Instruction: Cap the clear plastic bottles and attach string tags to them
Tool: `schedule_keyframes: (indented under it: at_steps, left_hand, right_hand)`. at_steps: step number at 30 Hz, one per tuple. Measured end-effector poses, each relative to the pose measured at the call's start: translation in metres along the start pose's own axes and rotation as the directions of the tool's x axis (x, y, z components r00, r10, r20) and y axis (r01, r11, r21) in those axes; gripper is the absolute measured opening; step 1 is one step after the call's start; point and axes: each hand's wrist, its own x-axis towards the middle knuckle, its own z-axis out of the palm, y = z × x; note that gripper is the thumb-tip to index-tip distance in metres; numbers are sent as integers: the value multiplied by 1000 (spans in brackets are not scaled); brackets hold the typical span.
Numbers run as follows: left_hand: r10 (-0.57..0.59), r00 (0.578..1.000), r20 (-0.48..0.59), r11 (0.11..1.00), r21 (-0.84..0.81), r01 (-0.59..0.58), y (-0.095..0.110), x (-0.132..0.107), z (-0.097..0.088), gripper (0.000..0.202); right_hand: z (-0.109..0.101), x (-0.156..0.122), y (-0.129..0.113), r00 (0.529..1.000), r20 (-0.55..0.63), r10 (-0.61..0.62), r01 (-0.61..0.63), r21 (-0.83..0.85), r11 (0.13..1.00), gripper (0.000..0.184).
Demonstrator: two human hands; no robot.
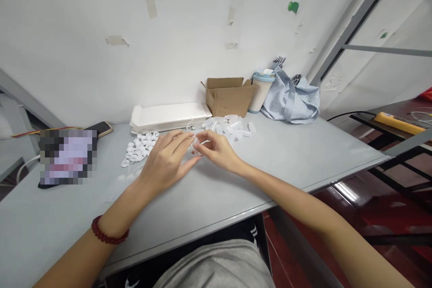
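Quietly, the person works with both bare hands close together over a smooth grey tabletop (270, 157), a small translucent plastic piece (195, 145) between their fingertips near the middle of the table. The right hand (216, 147) pinches the piece between thumb and fingers, nearly closed; the left hand (168, 157) arches beside it, fingers over the top and thumb stretched below, and I cannot tell how firmly it grips. A dark red braided bracelet (110, 232) circles the left wrist. Just left of the hands lies a cluster of small white ring-shaped pieces (140, 147); on the far side, slightly right, translucent plastic tubes (232, 127) lie heaped. Farther back, a flat white stack (168, 116) sits left of an open brown cardboard box (232, 100), followed on the right by a cream cup with a blue lid (260, 93) and a crumpled pale blue cloth bag (293, 101).
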Motion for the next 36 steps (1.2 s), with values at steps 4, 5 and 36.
schedule_keyframes:
  at_steps: [4,5,36]
  left_hand:
    - [8,999,38,998,66,-10,1,-2,2,33]
    - [16,999,49,996,84,-20,2,-3,2,33]
    - [-215,834,508,935,-139,326,-37,-61,-36,37]
  right_hand:
    - [3,-1,2,1000,16,20,-21,37,999,20]
    - [3,-1,2,1000,23,22,-23,48,999,20]
    - [7,-1,6,999,27,38,-37,-11,999,25]
